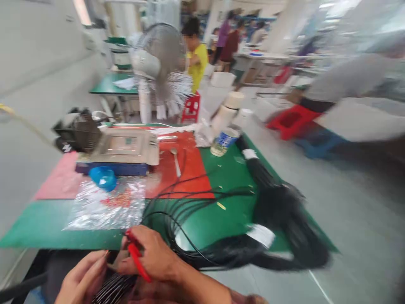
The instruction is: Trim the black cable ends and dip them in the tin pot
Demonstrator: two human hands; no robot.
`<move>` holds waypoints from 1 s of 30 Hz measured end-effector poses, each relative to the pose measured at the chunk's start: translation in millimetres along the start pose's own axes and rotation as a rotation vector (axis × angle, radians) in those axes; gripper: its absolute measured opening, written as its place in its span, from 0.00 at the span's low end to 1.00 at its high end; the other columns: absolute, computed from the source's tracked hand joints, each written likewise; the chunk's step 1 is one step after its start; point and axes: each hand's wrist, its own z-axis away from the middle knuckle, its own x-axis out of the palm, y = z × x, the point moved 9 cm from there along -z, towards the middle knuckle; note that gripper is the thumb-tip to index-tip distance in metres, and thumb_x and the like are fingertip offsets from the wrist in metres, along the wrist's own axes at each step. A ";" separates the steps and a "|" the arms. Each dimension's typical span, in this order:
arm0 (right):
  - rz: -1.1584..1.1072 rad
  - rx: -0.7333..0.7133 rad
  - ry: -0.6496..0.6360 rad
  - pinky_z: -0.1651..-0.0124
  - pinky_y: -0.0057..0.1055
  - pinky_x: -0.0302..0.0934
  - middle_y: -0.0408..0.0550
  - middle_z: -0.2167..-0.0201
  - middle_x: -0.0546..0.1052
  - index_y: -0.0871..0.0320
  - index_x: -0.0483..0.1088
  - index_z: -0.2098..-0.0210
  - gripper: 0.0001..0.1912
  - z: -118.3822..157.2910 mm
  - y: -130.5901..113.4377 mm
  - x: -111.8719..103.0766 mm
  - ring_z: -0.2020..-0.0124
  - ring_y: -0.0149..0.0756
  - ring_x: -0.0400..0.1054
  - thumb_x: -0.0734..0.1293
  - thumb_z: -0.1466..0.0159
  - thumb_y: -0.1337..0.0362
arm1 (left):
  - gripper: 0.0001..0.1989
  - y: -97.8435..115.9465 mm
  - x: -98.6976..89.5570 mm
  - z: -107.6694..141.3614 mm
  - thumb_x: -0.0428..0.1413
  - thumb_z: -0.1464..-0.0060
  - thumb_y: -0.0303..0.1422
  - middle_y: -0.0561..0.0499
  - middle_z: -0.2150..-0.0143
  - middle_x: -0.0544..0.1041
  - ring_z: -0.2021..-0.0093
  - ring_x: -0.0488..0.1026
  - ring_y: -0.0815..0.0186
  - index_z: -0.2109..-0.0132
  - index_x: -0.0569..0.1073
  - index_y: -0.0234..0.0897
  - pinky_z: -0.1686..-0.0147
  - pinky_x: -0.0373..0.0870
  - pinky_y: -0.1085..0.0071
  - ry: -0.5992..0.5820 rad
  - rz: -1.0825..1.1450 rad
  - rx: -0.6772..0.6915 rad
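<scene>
My right hand (158,255) is closed around red-handled pliers (136,257); their jaws are hidden, so they could be cutters. Low at the left, my left hand (84,278) has its thumb and fingers pressed together, close to the pliers. What it pinches is too blurred to make out. Beneath both hands, a bundle of thin black cables (114,289) lies at my lap. More black cables (177,211) fan over the green table (202,219) just beyond my right hand.
A clear plastic bag (91,211) with small red pieces lies ahead, near a blue cup (103,178) and a cardboard box (126,145). A spoon (176,162), a paper cup (224,141), a bottle (226,112) and thick cable bundles (278,207) are on the table. Behind stands a fan (161,50); people sit beyond.
</scene>
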 end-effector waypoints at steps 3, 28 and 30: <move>0.303 0.002 -0.045 0.71 0.24 0.46 0.37 0.74 0.65 0.58 0.66 0.72 0.16 -2.5 4.7 8.8 0.73 0.27 0.55 0.71 0.49 0.53 | 0.15 -1.1 -6.1 2.6 0.65 0.60 0.41 0.56 0.78 0.72 0.77 0.64 0.70 0.66 0.77 0.38 0.78 0.61 0.77 -0.030 0.205 -0.043; 0.628 0.014 -0.080 0.76 0.26 0.38 0.40 0.81 0.67 0.58 0.65 0.80 0.17 -20.8 18.7 33.4 0.79 0.27 0.54 0.62 0.40 0.54 | 0.11 25.5 -7.9 -17.1 0.62 0.58 0.40 0.53 0.78 0.73 0.76 0.63 0.68 0.71 0.77 0.36 0.76 0.60 0.74 0.069 0.068 0.211; 0.624 0.016 -0.072 0.76 0.27 0.37 0.40 0.82 0.66 0.58 0.65 0.81 0.18 -23.6 21.1 32.1 0.80 0.27 0.53 0.61 0.40 0.55 | 0.12 25.1 -4.7 -21.2 0.63 0.59 0.41 0.53 0.77 0.72 0.76 0.62 0.68 0.71 0.77 0.36 0.77 0.58 0.74 0.040 0.103 0.177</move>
